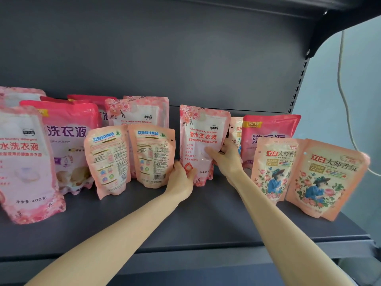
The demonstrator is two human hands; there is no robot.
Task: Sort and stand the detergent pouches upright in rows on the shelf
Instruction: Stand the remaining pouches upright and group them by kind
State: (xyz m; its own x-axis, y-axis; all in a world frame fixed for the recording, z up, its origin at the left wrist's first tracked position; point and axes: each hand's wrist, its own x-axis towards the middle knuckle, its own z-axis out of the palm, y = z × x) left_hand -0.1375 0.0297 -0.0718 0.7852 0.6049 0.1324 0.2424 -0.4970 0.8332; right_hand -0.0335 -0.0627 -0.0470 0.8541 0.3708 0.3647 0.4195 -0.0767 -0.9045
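Pink floral pouch (203, 137) stands, gap leftward, left hand (182, 176) and right hand (225, 156) gripping its side edges.

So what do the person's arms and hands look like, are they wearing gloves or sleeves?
No gloves and no sleeves in view. The left hand and right hand are bare, and the left arm and right arm are bare down to the picture's edge. No watch, ring or bracelet shows.

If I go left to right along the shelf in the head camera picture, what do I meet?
big pale pouch → dark pink pouch → left backwards pouch → right backwards pouch → left hand → held pouch → right hand → NEW pouch → left flower pouch → right flower pouch
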